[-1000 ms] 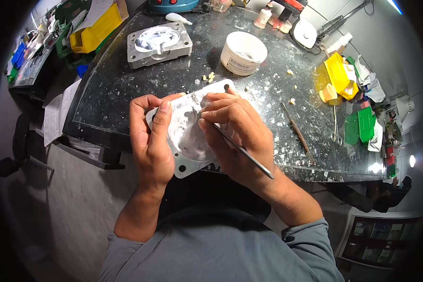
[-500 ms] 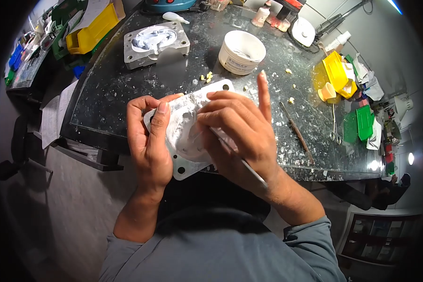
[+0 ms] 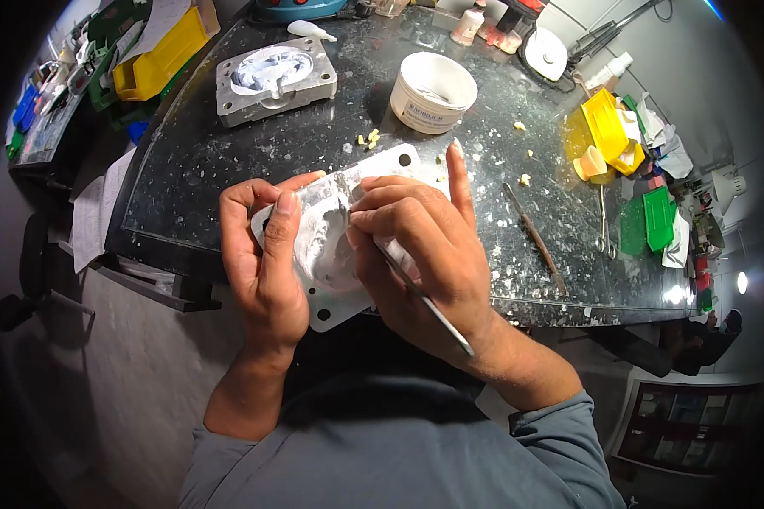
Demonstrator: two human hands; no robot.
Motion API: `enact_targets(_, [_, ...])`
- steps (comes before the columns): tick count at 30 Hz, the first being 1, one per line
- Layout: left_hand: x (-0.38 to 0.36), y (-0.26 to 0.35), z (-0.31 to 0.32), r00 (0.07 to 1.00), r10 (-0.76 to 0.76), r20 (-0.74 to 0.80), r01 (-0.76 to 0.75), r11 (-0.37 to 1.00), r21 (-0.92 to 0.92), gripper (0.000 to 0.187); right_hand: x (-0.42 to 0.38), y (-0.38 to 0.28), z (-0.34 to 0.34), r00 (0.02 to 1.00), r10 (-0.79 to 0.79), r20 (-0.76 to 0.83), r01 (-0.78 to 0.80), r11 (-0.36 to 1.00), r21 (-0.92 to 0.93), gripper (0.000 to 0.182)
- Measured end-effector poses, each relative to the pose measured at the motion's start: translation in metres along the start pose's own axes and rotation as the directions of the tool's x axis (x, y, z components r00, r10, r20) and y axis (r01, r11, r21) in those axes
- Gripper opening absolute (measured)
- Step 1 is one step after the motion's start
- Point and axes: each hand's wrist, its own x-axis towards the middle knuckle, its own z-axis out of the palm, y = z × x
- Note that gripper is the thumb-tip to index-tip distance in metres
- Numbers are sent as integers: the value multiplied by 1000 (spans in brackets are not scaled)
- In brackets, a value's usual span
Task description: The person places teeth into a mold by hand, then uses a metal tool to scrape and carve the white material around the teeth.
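Observation:
My left hand (image 3: 267, 254) is closed around the left side of a metal dental flask half (image 3: 323, 312), thumb on its top face. White plaster with an arch-shaped hollow (image 3: 318, 242) fills the flask half, which is held tilted above the table's front edge. In my right hand (image 3: 433, 246) is a slim metal hand tool (image 3: 437, 314), gripped like a pen. Its working tip is hidden behind my fingers, over the plaster. My right little finger points up and away. Another flask half (image 3: 276, 81), also with plaster inside, lies on the table beyond my left hand.
On the dark table (image 3: 178, 199) stands a white labelled tub (image 3: 433, 106). Yellowish crumbs (image 3: 368, 138) are scattered about. To the right lie a brown-handled tool (image 3: 535, 237), a yellow bin (image 3: 604, 127) and a green tray (image 3: 659, 220). A white dropper bottle (image 3: 311, 31) lies at the back.
Both hands and the flask half have shifted slightly left. The hand tool has swung a little with my right hand, its rear end now lower and further left.

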Motion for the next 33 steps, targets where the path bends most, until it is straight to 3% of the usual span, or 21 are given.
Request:
enact_targets(11, [-3,3,1,999,-27,-35,27,1000,12,14,-7,-10,16,995,53,-84,-48,997,63,21])
enact_targets(14, [-3,4,2,997,-40,-59,41,999,11,14,-7,-14,14,997,41,-70,-44,998,-39,14])
enact_targets(18, [-3,8,7,996,-64,-66,62,997,-39,14,-2,-18,12,993,67,-97,-71,997,-38,16])
enact_targets(27, [-2,10,6,996,-66,-56,66,998,1,14,5,-9,-2,999,13,31,-11,997,-82,17])
enact_targets(31, [-2,7,4,997,-54,-52,56,998,38,15,13,-1,-10,991,-76,112,89,989,-117,19])
enact_targets(33, [-2,6,4,998,-52,-42,53,998,19,15,22,3,-19,965,-111,236,160,967,-198,20])
